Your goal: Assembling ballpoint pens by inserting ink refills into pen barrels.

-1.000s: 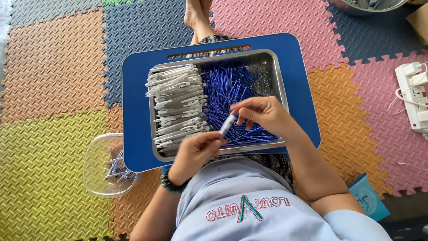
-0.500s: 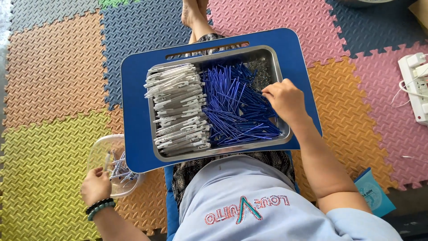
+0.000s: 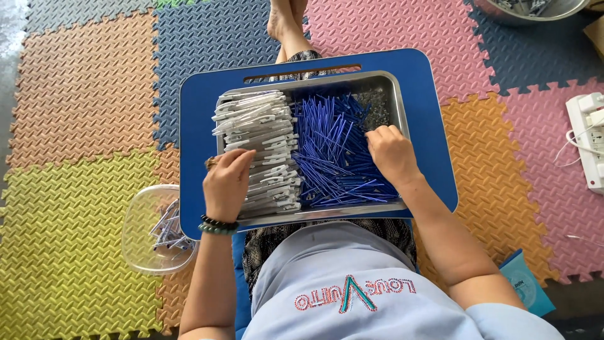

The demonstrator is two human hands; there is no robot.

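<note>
White clips (image 3: pixel 258 148) lie in a big stack in the left half of a shiny metal tray (image 3: pixel 397 94). Thin blue sticks (image 3: pixel 330 151) fill the middle and right part of the same tray, touching the white stack along its edge. The left hand (image 3: pixel 226 182) rests on the lower part of the white stack with its fingers curled down onto the pieces; I cannot tell if it has one pinched. Dark and green bead bracelets (image 3: pixel 218 225) sit on that wrist. The right hand (image 3: pixel 391 153) lies on the blue sticks at the right side of the tray, fingers bent and pressing into the pile; whether it holds a stick is hidden.

The tray sits on a blue lap board (image 3: pixel 434 126) with a long slot (image 3: pixel 302 73) near its far edge. The board rests over the person's legs, and bare feet (image 3: pixel 284 22) show beyond it. Just beside the board on the left, a clear plastic bowl (image 3: pixel 141 226) stands on the floor with a few white and blue pieces inside. Bright foam puzzle mats (image 3: pixel 75 94) in orange, yellow, pink and dark blue cover the floor. A white power strip (image 3: pixel 588 141) lies at the right edge, and a light blue packet (image 3: pixel 525 283) lies near the right elbow
</note>
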